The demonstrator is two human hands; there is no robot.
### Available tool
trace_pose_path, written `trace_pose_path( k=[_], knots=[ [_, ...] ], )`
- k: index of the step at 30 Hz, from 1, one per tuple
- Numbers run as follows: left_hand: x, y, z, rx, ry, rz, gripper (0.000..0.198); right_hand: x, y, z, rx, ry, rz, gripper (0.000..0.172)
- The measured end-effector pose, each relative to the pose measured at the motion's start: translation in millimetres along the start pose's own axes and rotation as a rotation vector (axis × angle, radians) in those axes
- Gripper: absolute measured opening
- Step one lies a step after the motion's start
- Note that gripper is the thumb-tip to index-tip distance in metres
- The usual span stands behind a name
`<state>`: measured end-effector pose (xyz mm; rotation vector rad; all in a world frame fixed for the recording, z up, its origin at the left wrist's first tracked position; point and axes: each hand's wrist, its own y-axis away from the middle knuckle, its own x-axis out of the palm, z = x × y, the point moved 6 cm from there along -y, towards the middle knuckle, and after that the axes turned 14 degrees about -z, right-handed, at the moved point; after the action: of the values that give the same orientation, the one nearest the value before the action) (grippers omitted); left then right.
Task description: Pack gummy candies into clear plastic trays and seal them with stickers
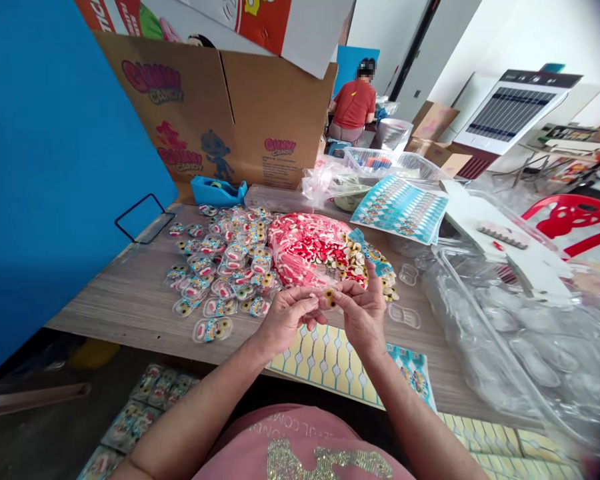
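My left hand (285,319) and my right hand (364,312) meet above the table's front edge, fingers pinched together on a small clear blister pack with candy (329,298) between them. Just beyond them lies a heap of red and white gummy candy (307,250) in a clear bag. To its left spreads a pile of several filled, sealed candy packs (225,270). Under my hands lies a sticker sheet (325,360) with most labels peeled off. Empty clear blister shells (405,315) rest by my right hand.
A large Gummy Candy carton (220,113) and a blue tape dispenser (217,192) stand at the back, a blue panel (55,167) on the left. Printed label sheets (400,208) and clear plastic trays (505,327) lie right. A person in red (354,107) sits far behind.
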<state>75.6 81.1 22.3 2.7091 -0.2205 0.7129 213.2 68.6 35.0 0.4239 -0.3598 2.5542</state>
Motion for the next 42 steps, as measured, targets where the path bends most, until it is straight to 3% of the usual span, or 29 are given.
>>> trace_pose_path(
  k=[6, 12, 14, 17, 19, 21, 26, 42],
  knots=[
    [-6.6, -2, 3, 0.027, -0.001, -0.029, 0.02, -1, 2, -7, -0.007, 0.063, 0.002, 0.077],
    [-20.2, -5, -2, 0.086, -0.128, -0.103, 0.02, -34, -33, 37, -0.223, 0.025, -0.195, 0.015],
    [-24.6, -7, -3, 0.08, -0.165, -0.12, 0.02, -31, -38, 55, -0.24, 0.081, -0.086, 0.011],
    [-25.7, -10, -3, 0.071, -0.222, -0.097, 0.021, -6, -26, 56, -0.12, 0.295, 0.289, 0.003],
    [-23.6, -9, -4, 0.079, -0.272, -0.07, 0.021, 9, -13, 42, -0.012, 0.418, 0.508, 0.003],
    [-21.8, -8, -6, 0.085, -0.31, -0.054, 0.019, 18, -5, 28, 0.031, 0.497, 0.608, 0.005],
    [-21.9, -7, -6, 0.072, -0.3, -0.027, 0.016, 28, -3, 12, -0.055, 0.59, 0.641, 0.005],
    [-29.7, -2, 5, -0.036, -0.14, 0.051, 0.03, 30, 4, 9, -0.151, 0.643, 0.62, 0.008]
  ],
)
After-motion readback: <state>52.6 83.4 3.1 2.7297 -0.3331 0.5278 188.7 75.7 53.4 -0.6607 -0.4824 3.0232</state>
